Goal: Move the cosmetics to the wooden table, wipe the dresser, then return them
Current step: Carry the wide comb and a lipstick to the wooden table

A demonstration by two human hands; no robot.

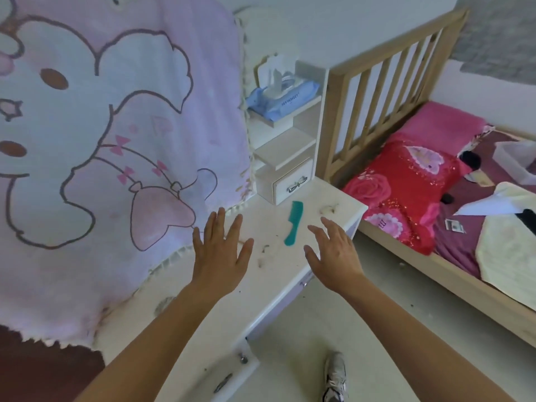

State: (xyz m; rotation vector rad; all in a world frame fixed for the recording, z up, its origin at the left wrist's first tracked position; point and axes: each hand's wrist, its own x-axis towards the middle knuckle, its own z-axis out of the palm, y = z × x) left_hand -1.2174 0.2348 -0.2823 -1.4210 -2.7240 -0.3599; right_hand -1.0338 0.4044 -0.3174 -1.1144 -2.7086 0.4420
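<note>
A white dresser (203, 311) stands in front of me, its top dusty with bits of fluff. A teal comb (293, 222) lies on it near the right end. My left hand (222, 250) hovers over the dresser top with fingers spread, holding nothing. My right hand (333, 253) reaches out beside it, fingers spread and empty, just right of the comb's handle. A blue pack of wet wipes (282, 98) sits on the small white shelf unit (290, 158) at the dresser's back.
A pink cartoon blanket (116, 126) hangs over the dresser's left part and back. A wooden bed (435, 256) with red and pink bedding stands close on the right. Pale floor and my shoe (335, 375) lie below.
</note>
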